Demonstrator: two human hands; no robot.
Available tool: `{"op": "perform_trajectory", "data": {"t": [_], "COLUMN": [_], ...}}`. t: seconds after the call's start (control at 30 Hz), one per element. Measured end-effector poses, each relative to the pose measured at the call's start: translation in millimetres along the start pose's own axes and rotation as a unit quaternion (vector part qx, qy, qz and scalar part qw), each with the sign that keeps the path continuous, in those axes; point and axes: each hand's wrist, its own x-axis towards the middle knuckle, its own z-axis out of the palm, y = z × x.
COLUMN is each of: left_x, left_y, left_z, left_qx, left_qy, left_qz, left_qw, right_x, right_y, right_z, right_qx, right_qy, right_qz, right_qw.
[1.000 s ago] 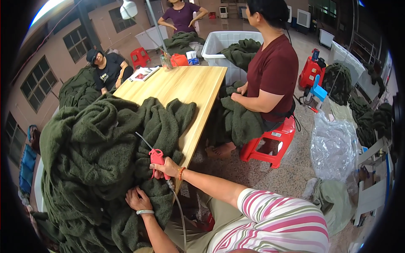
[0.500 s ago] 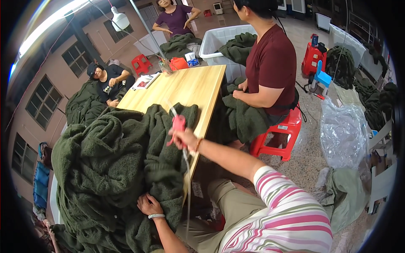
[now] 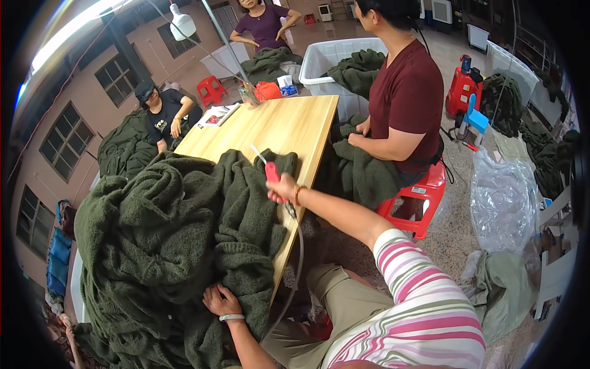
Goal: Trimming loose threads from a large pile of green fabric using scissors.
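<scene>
A pink-red air blow gun [image 3: 271, 172] with a pale nozzle is gripped in my right hand [image 3: 283, 189], above the table's right edge. Its thin hose [image 3: 299, 258] hangs from the handle down past the table. Below the nozzle lies a dark green fleecy knit garment [image 3: 243, 190], its sleeve-like folds spread over the tabletop. My left hand [image 3: 221, 299] rests flat on the same green fabric near the front edge, fingers apart. To its left rises a big heap of green knitwear [image 3: 147, 240], which hides the near part of the table.
The wooden table [image 3: 270, 126] carries papers [image 3: 216, 115] and a jar [image 3: 249, 95] at its far end. A person in maroon [image 3: 409, 92] sits close on the right on a red stool [image 3: 415, 209], handling green knitwear. A white bin [image 3: 313, 64] stands behind; plastic sheeting [image 3: 501, 197] covers floor.
My right hand has moved slightly right with the air blow gun, its nozzle swinging lower, and the hose now bows outward. My left hand stays on the fabric. The whole view has shifted a little.
</scene>
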Motion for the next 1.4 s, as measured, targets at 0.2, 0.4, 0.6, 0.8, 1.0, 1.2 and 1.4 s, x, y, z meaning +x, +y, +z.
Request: {"op": "perform_trajectory", "data": {"t": [0.2,0.4,0.6,0.8,1.0,1.2,1.4], "left_x": [-1,-5,-3,0,-4,-2,0], "left_y": [2,-2,-2,1,-2,0,0], "left_z": [-2,-5,-3,-2,-2,-4,-7], "left_qx": [-0.006,-0.010,-0.022,-0.031,-0.023,-0.029,-0.017], "left_qy": [0.002,-0.018,-0.009,0.006,-0.009,-0.012,-0.011], "left_qz": [-0.006,-0.018,-0.021,-0.020,-0.027,-0.020,-0.020], "left_qw": [1.000,1.000,0.999,0.999,0.999,0.999,1.000], "right_x": [-14,-18,-18,-10,37,92,114], "right_y": [34,44,44,40,-62,-132,-139], "right_z": [16,20,21,19,17,25,37], "right_qx": [0.000,-0.020,-0.019,-0.042,0.010,-0.048,-0.064], "right_qy": [0.058,0.082,0.092,0.098,0.121,0.158,0.184], "right_qz": [0.003,-0.049,-0.070,-0.046,-0.108,-0.019,-0.005], "right_qw": [0.998,0.995,0.993,0.993,0.987,0.986,0.981]}}
